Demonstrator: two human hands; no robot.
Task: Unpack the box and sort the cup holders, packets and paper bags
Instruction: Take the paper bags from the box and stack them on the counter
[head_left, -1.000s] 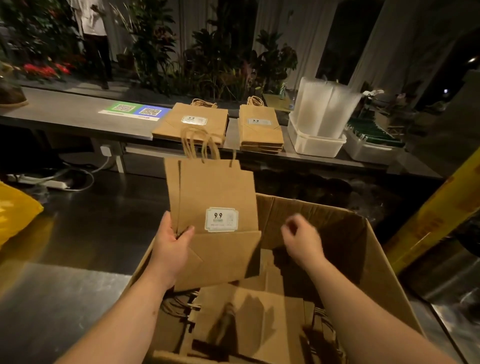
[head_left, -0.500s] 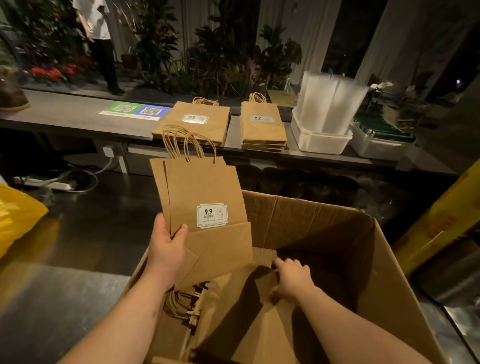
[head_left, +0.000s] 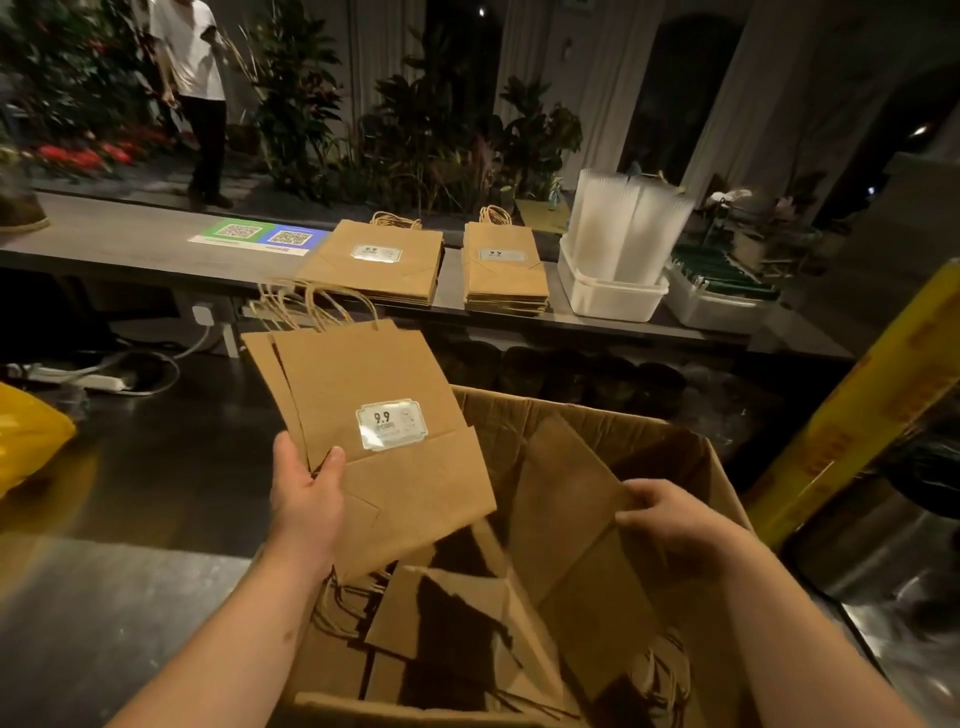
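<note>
A person's left hand (head_left: 306, 499) grips a fanned bundle of paper bags (head_left: 374, 431), thumb across the front, above the cardboard box (head_left: 571, 410). The right hand (head_left: 670, 519), blurred, appears to pinch the edge of another folded bag (head_left: 561, 499) inside the box. Beyond both hands, a wide bag stack (head_left: 379, 270) and a narrow bag stack (head_left: 506, 278) lie on the surface (head_left: 130, 244).
</note>
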